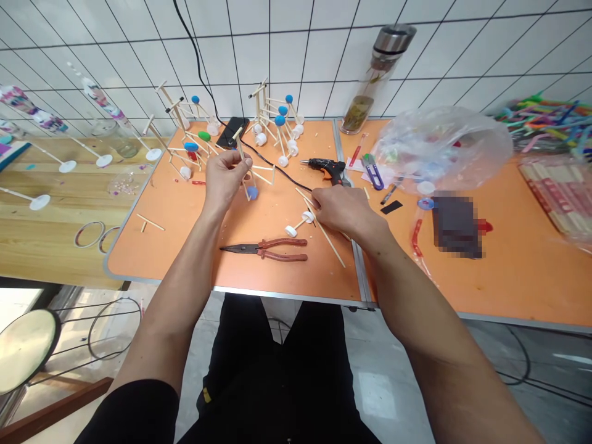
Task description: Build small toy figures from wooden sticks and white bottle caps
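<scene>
My left hand (226, 176) pinches a small frame of wooden sticks (263, 175) and holds it over the orange table. Low on that frame is a blue bottle cap (252, 193). My right hand (342, 208) is curled down at the table beside loose wooden sticks (330, 239); its fingertips are hidden, so I cannot make out what they grip. Just left of it lies an axle with two white wheels (291, 231). Orange-handled long-nose pliers (263, 248) rest near the front edge. A black glue gun (326, 168) lies beyond my right hand.
Stick models with wheels and coloured caps (277, 120) stand along the back, near a black phone (232, 132). To the right are a tall glass bottle (365, 92), thread snips (372, 172) and a plastic bag (439, 145). A black cable (272, 166) crosses the table.
</scene>
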Action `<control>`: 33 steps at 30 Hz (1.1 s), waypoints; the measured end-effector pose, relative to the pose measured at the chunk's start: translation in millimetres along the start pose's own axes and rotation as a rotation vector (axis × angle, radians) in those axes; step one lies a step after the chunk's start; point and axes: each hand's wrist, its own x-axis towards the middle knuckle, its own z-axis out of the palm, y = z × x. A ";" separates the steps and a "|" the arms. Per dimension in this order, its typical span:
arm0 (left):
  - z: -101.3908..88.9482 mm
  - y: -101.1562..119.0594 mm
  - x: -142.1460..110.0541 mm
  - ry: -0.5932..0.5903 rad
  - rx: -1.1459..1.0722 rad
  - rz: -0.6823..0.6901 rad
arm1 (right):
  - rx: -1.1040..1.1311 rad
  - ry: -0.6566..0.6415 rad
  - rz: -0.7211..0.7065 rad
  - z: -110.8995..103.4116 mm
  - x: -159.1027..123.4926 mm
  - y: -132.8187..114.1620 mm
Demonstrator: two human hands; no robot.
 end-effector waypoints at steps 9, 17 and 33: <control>0.1 -0.2 -0.9 0.000 0.009 0.000 | 0.062 0.081 0.005 -10.0 -5.4 -1.5; 0.5 1.3 -1.1 0.014 -0.100 -0.117 | 0.236 0.335 0.048 -10.1 -3.7 8.4; 25.3 12.3 -19.0 -0.058 -0.466 -0.596 | 0.736 0.619 0.084 -0.7 19.2 20.6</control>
